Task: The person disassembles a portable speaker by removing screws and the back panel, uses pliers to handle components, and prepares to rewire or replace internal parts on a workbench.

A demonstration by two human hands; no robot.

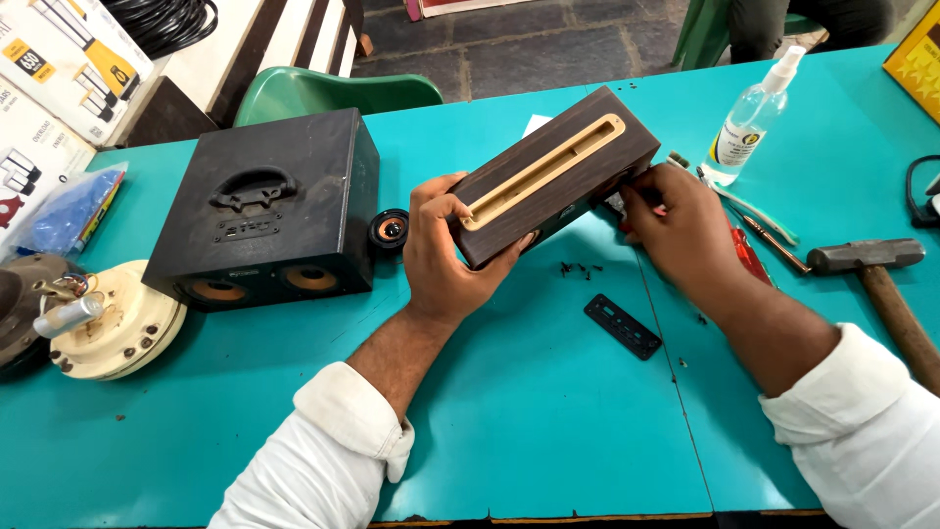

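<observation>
A black faceplate (624, 326) lies on the teal table (529, 431). Above it, the left hand (443, 257) grips the dark wooden speaker box (554, 174), raised and tilted; the right hand (682, 233) seemingly pinches its far side. Behind stands a spray bottle (752, 118).

The long dark-brown wooden box (553, 186) has a matt, grained finish, with a pale, smooth wooden slot trim along its top. The square black speaker cabinet (264, 211) looks matt and slightly dusty. The turquoise bench top (529, 411) is smooth with a faint sheen. At its right edge lies a hammer (881, 284) with a dull grey metal head and wooden handle. The clear plastic spray bottle (752, 118) is glossy.
</observation>
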